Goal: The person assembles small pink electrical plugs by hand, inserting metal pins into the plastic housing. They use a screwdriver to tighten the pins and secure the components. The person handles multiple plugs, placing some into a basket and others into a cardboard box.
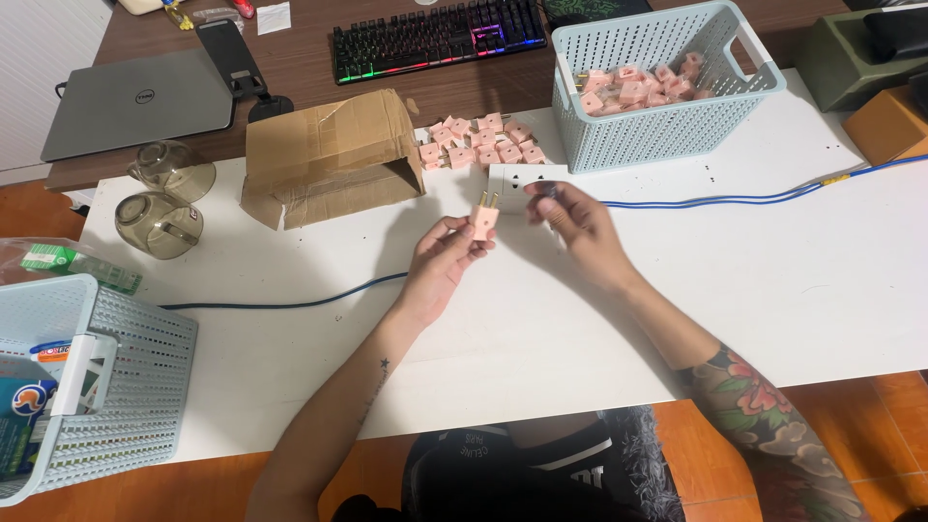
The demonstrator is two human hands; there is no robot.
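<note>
White tabletop: left hand (447,259) pinches a pink two-pin plug adapter (483,218), prongs up, right hand (572,222) half-curled near a white socket strip (522,177); a loose pinch could drop it.

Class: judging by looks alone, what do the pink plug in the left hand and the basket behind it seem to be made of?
Pink plug: apparently matte moulded plastic; its two prongs glint yellowish, probably brass. Basket: likely pale blue-grey plastic, given its uniform perforated walls and smooth rim.

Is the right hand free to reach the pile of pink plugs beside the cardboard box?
Probably yes. The right hand hovers just in front of the white power strip, with the pile of pink plugs right behind it. Nothing tall stands between; its fingertips may pinch something small.
</note>
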